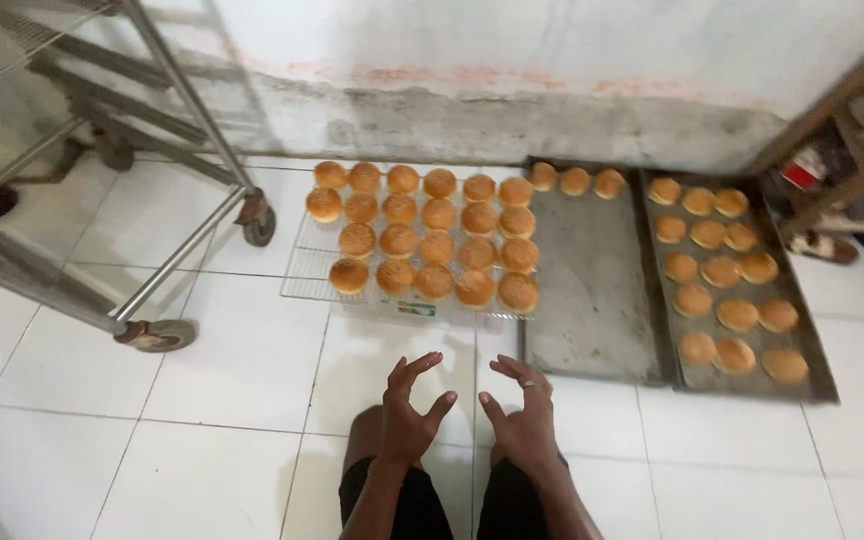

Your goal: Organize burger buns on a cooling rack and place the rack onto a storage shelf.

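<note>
Setting: a person is squatting on a white tiled floor (202, 400), looking down past the knees at baked goods laid out along a stained wall (512, 120).
Left hand (407, 415): hovering in the air above the tiles, fingers spread and curled, gripping nothing.
Right hand (524, 415): hovering just beside the left, a ring on one finger, fingers likewise spread and empty; the two hands are standing slightly apart, palms half facing each other.
Nearest thing: the wire cooling rack (302, 275), lying flat on the floor just ahead of the hands and carrying rows of golden buns (437, 247).
Handling of the buns: they are looking light, soft and easily dented, so a loose hold around the sides, not the domed top, seems safest.
Handling of the rack: thin and probably springy under its load; taking it by two opposite edges would likely be keeping it level.
Middle tray (592, 290): a dark metal sheet, touching the rack's right side, bearing only three buns at its far edge.
Right tray (802, 330): a second dark sheet alongside, holding buns in loose rows.
Trolley (152, 200): a wheeled metal frame standing to the left, one caster near the rack's corner.
</note>
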